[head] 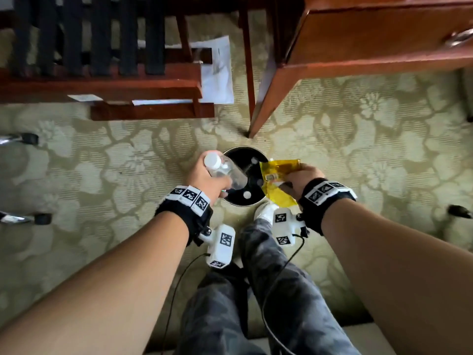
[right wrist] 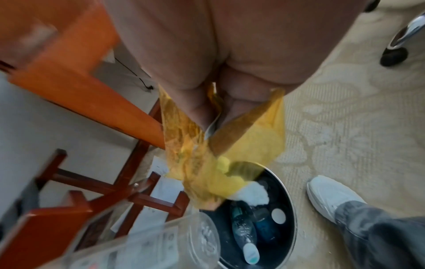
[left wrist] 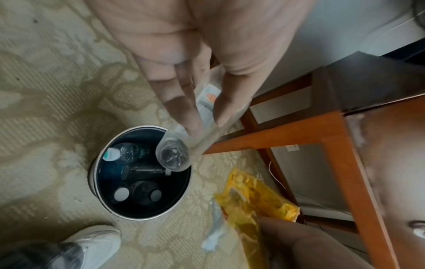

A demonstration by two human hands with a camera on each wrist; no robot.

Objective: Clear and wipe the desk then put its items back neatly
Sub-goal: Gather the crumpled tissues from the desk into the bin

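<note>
Over the round bin (head: 243,175) on the carpet beside the desk's leg (head: 268,98), the left hand (head: 204,180) curls around an empty clear bottle (head: 225,170), base down, while the right hand (head: 302,180) pinches a crumpled yellow wrapper (head: 279,172) at the bin's rim, evidently poised to drop both as rubbish.

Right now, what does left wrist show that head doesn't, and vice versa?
Only left wrist: the discarded bottles lying inside the bin, and the base of the clear bottle over the opening.

Only head: the bottle's white cap, the papers under the chair, and both wristbands.

Both: the left hand gripping the clear bottle, the right hand holding the yellow wrapper by the bin, the patterned carpet.
</note>
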